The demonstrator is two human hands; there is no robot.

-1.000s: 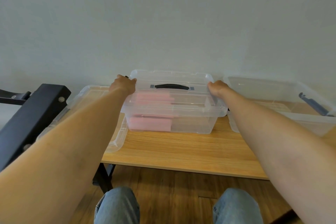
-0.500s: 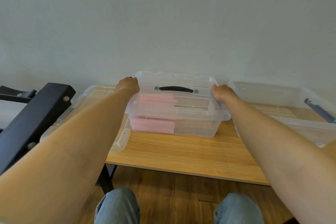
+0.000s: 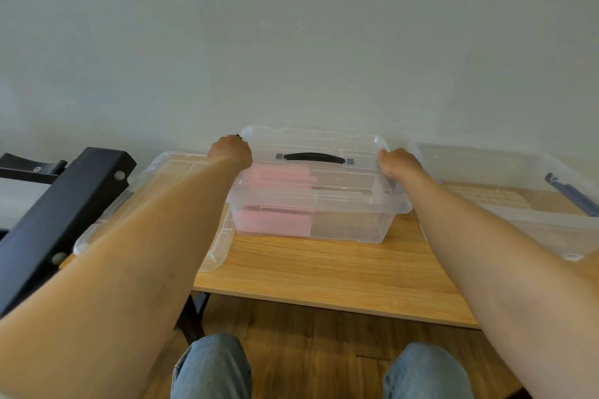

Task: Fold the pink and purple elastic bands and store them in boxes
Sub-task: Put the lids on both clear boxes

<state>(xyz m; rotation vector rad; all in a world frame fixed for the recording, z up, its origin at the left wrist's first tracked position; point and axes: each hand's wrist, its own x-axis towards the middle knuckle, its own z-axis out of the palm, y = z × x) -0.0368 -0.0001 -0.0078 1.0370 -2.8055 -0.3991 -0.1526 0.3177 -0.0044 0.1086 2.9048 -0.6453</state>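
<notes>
unmoved, lidded box [image 3: 319, 194] sits between left hand [image 3: 230, 152] and right hand [image 3: 397, 163].

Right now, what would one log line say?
left hand, right hand: grip lid ends | clear box: pink bands inside | on table

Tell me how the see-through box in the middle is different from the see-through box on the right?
The clear plastic middle box has its lid on, with a black handle; the clear plastic right box is open. Folded pink bands show inside the middle box; no pink shows in the right one. The left hand and right hand hold the middle box's ends; no hand touches the right box. Both sit on the wooden table.
</notes>
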